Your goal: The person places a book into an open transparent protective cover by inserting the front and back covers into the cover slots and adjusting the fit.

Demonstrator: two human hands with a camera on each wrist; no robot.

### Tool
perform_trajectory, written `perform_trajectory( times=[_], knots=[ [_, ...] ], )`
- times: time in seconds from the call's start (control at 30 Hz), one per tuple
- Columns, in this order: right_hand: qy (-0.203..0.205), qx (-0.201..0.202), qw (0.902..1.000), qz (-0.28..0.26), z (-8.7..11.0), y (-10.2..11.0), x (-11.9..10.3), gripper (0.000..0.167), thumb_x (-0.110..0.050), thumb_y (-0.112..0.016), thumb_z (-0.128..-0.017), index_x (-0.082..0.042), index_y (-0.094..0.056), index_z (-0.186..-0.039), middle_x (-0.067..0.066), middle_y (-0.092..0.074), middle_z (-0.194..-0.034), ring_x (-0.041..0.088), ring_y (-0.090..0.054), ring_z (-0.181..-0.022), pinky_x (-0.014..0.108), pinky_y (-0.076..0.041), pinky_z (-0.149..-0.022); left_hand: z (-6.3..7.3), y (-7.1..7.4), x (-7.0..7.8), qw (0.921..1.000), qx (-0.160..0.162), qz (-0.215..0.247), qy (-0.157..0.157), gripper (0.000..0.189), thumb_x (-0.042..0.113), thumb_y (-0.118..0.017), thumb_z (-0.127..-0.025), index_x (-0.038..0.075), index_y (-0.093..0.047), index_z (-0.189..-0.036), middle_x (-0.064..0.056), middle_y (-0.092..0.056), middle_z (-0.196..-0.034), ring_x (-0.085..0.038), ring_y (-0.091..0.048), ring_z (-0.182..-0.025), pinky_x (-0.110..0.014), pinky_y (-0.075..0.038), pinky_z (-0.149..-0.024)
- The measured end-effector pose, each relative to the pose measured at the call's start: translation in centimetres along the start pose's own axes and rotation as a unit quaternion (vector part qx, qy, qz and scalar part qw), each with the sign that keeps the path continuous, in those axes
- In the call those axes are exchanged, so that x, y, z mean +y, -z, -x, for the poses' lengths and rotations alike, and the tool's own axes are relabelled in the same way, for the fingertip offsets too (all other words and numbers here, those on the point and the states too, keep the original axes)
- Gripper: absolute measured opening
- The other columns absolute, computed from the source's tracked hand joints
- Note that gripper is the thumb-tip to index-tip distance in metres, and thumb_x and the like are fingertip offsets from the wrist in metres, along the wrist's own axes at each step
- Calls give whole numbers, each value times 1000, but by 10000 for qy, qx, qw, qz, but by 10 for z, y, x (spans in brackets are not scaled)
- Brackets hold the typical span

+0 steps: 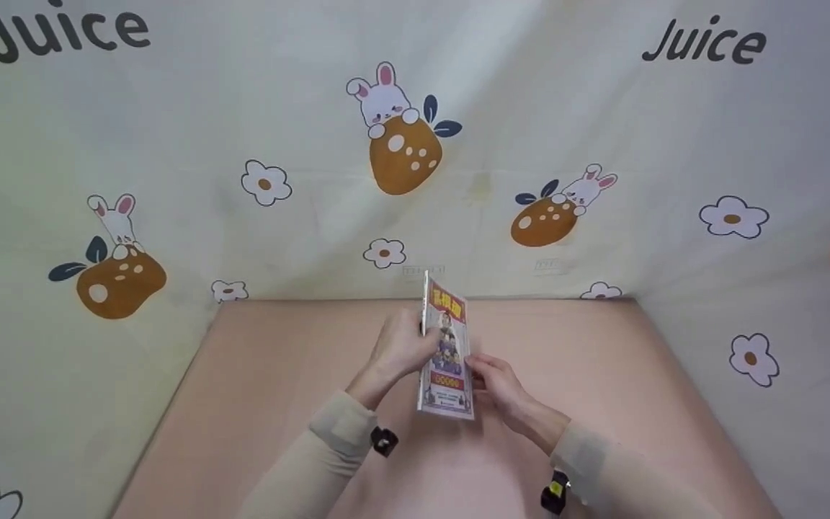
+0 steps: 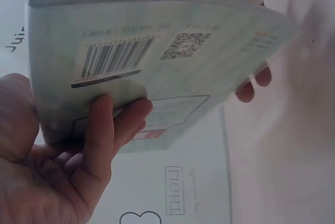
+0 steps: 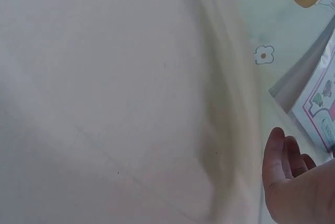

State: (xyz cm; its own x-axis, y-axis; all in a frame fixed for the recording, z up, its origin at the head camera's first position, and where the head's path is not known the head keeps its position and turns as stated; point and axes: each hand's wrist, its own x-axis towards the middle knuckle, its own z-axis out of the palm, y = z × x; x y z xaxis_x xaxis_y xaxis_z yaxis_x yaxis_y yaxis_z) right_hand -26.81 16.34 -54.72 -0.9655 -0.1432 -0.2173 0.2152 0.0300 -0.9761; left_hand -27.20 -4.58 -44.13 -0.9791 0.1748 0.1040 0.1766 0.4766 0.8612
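Upright above the table is a slim paperback book (image 1: 447,353) with a colourful illustrated cover and a yellow-on-red title. My left hand (image 1: 406,342) grips it by the spine side, thumb across the front cover. Its fingers (image 2: 102,130) press the pale green back cover, where a barcode and a square code show. From the other side, my right hand (image 1: 501,386) pinches the book's free edge, fingertips curled around it in the left wrist view. The pages part slightly at that edge. In the right wrist view, only a corner of the book (image 3: 319,114) shows.
A pinkish tabletop (image 1: 278,404) spreads below the hands. Around it hangs a pale cloth backdrop (image 1: 300,108) printed with rabbits, fruit, flowers and the word Juice. Dark wrist cameras (image 1: 384,440) are strapped over the long sleeves.
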Motion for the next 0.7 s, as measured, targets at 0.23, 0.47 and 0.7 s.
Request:
perform_trajectory(
  times=[0.23,0.47,0.7],
  knots=[
    [86,89,9999,35,0,5,-1,37,-19,-67,-110,4,-70,-138,1,-82,-98,15,-78,-85,31,-65,-80,-1,3,-12,9999,-63,119,-31,28,11,-67,-99,-7,-77,-117,-18,-84,-91,-19,-78,-68,-24,-59,-53],
    [228,96,9997,88,3,12,-3,20,-11,-75,-102,1,-72,-117,-2,-83,-91,12,-76,-77,30,-63,-74,-1,4,-33,9999,-13,117,58,24,12,-70,-99,-5,-79,-115,-16,-82,-90,-18,-76,-69,-29,-64,-59],
    [236,229,9992,215,3,16,-5,20,-9,-77,-99,1,-72,-117,-6,-80,-84,8,-70,-72,24,-56,-66,-1,6,-53,9990,173,-42,404,35,15,-77,-99,-4,-77,-129,-17,-83,-103,-19,-78,-78,-30,-68,-69]
  ],
)
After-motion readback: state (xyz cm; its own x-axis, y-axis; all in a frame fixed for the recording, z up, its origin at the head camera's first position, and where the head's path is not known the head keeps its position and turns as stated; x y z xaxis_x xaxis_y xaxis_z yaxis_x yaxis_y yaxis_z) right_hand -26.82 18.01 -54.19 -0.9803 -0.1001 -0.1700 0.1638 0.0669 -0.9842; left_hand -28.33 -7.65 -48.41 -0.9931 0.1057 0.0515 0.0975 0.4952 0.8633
